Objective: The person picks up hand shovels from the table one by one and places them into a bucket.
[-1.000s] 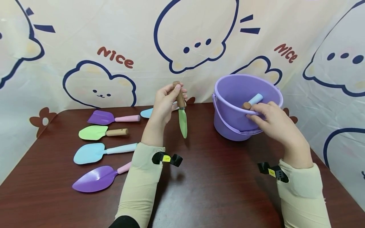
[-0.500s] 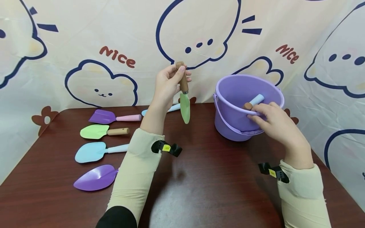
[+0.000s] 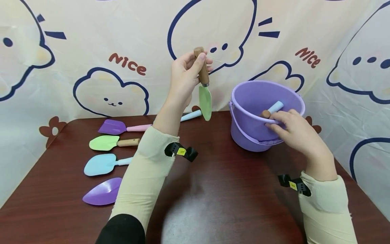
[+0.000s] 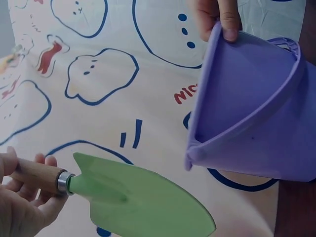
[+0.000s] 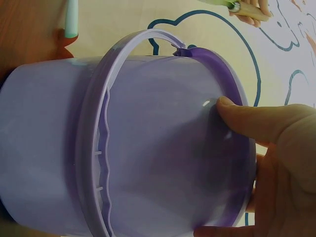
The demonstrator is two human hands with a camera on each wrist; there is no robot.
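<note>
My left hand (image 3: 186,76) grips the wooden handle of a green garden trowel (image 4: 143,195), raised above the back of the table with its blade hanging down. To the right stands a purple bucket (image 3: 248,135), its handle lowered against the front side. My right hand (image 3: 297,134) pinches the bucket's near rim, with the thumb outside and the fingers over the edge, as the right wrist view (image 5: 281,143) also shows. Inside the bucket, a light blue handle (image 3: 276,106) and a wooden handle end (image 3: 265,114) show; what they belong to is hidden.
At the left lie a purple square-ended shovel (image 3: 112,127), a green trowel (image 3: 104,143), a light blue trowel (image 3: 100,164) and a purple scoop (image 3: 102,192), partly behind my left arm. Another light blue handle (image 3: 191,115) lies near the back edge. A printed cloth (image 3: 122,30) hangs behind.
My left hand has lifted the green trowel higher and slightly to the right. The right hand stays on the bucket's rim, and the bucket has hardly moved.
</note>
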